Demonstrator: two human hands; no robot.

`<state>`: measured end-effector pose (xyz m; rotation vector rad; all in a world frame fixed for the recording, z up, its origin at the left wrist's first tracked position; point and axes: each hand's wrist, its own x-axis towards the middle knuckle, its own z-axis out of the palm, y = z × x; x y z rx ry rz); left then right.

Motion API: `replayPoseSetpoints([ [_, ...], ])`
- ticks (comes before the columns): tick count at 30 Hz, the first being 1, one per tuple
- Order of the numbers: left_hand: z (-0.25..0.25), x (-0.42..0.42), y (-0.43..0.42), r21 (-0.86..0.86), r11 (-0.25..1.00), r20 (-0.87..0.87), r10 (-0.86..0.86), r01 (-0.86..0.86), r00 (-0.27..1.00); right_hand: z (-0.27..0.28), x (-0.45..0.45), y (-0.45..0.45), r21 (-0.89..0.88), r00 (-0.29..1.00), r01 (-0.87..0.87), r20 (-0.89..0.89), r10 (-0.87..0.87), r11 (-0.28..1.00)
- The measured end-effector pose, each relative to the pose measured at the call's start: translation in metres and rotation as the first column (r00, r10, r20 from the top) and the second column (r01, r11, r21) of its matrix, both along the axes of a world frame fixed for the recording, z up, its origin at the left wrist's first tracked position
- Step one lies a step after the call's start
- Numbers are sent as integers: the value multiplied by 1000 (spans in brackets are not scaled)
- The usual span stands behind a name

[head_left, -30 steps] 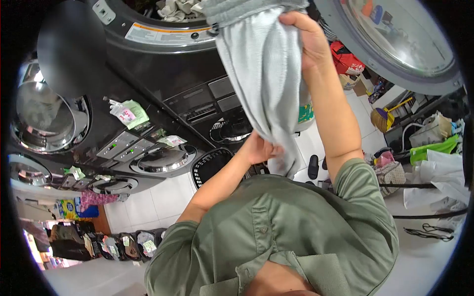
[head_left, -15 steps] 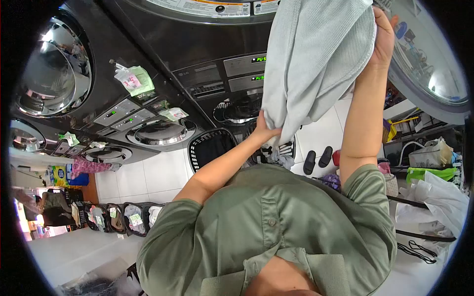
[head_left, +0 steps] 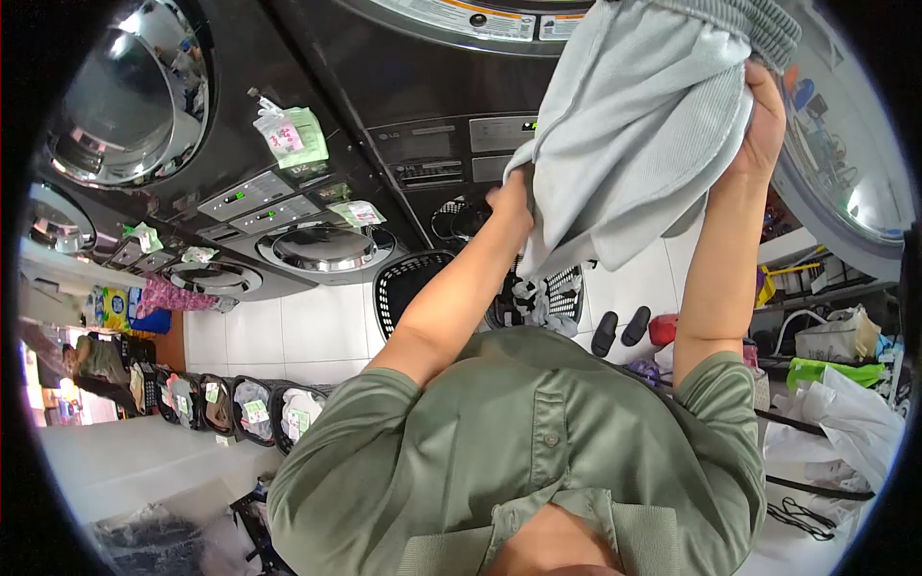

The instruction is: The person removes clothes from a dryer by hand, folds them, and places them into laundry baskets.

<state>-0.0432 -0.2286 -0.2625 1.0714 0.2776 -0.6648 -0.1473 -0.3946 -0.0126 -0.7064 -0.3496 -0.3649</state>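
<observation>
Pale grey shorts (head_left: pixel 634 144) with a gathered elastic waistband (head_left: pixel 744 24) hang in folds between my two hands, in front of the dark machines. My right hand (head_left: pixel 764 120) is closed on the cloth at the right side, just below the waistband. On the left edge of the shorts my left hand (head_left: pixel 514 200) grips the fabric, its fingers partly hidden by it. Below the cloth, a black basket (head_left: pixel 581 298) holds grey and white laundry, partly covered by the shorts and my body.
Another black basket (head_left: pixel 384 298) stands left of it. Stacked washers and dryers (head_left: pixel 413 86) line the front, and a round glass door (head_left: pixel 845 154) stands swung out at the right. Black slippers (head_left: pixel 605 334) lie on the tiles. Several filled baskets (head_left: pixel 252 408) stand at the left.
The waistband has come into view at the top. My left hand has moved up along the cloth, and the shorts' lower end has spread. The view has shifted slightly.
</observation>
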Motion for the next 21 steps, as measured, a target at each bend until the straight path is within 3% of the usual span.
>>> replayPoseSetpoints([
  [1, 43, -22, 15, -193, 979, -242, -109, 63, 964, -4, 0, 5, -3, 1000, -14, -2, 14, 1000],
  [2, 33, -23, 15, -209, 968, -254, -192, 140, 948, -9, 1, 11, -15, 999, -38, 25, 38, 999],
  [4, 18, -25, 22, -416, 895, -58, -204, 162, 977, -19, 4, 22, -32, 993, -81, 78, 83, 996],
  [5, 13, -18, 30, -464, 874, 27, -150, 145, 988, -24, 2, 21, -33, 997, 70, 44, -68, 997],
  [6, 6, -14, 41, -494, 867, 93, -23, 67, 995, -25, -1, 20, -30, 997, 63, 37, -62, 998],
  [8, 14, 4, 80, -616, 758, 193, -117, 213, 974, -26, -7, 13, -305, 839, 502, -58, -542, 810],
  [10, 43, -3, 122, -572, 753, 127, -312, 326, 942, -33, -12, -3, -345, 838, 498, -43, -543, 796],
  [11, 40, -4, 133, -408, 801, 306, -333, 439, 892, -37, -17, -5, -428, 802, 517, -62, -595, 741],
  [12, 35, -16, 144, -65, 924, 414, -319, 378, 853, -40, -25, -6, -510, 762, 526, -75, -644, 681],
  [13, 32, -23, 157, 243, 923, 431, -378, 298, 819, -36, -39, -2, -629, 738, 482, -84, -670, 610],
  [14, 29, -29, 172, 521, 834, 425, -436, 179, 793, -29, -58, 2, -737, 716, 423, -84, -693, 527],
  [15, 47, -47, 187, 679, 730, 613, -506, -78, 606, -30, -79, -15, -792, 807, 351, -15, -590, 500],
  [16, 72, -63, 201, 717, 591, 697, -612, -370, 374, -31, -100, -33, -837, 884, 288, 45, -466, 465],
  [17, 82, -68, 212, 598, 722, 799, -570, -347, 192, -27, -113, -43, -856, 965, 180, 57, -257, 484],
  [18, 84, -68, 221, 505, 862, 832, -499, 44, 243, -26, -113, -46, -857, 999, 42, 29, -34, 513],
  [19, 91, -69, 228, 377, 813, 763, -544, 443, 350, -31, -105, -48, -832, 993, -82, -23, 113, 549],
  [20, 97, -68, 237, 129, 654, 672, -611, 746, 419, -46, -90, -45, -782, 979, -188, -102, 177, 594],
  [21, 69, -67, 237, -180, 580, 728, -465, 795, 504, -75, -71, -35, -690, 965, -253, -233, 122, 678],
])
